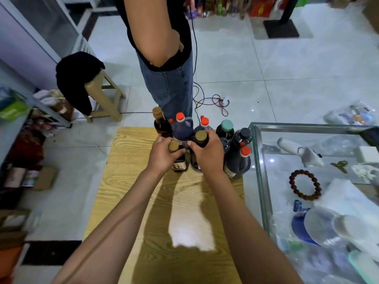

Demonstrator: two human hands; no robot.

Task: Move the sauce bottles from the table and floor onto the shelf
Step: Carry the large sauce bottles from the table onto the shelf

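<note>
My left hand (162, 155) curls its fingers (178, 154) around a gold-capped dark bottle (178, 160); my right hand (207, 153) grips another gold-capped bottle (200, 140) at its neck. Both stand mid-frame among dark, red-capped sauce bottles (239, 160) on the wood-grain table (131, 181). A glass case (260, 160) at right holds a bead bracelet (305, 184).

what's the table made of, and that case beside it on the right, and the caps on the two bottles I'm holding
Table: looks like pale wood or wood-look laminate; bold grain, slight sheen. Case: clear glass panes, contents visible through them. Gold caps, left and right: metallic-looking, metal or coated plastic, cannot tell which.
</note>
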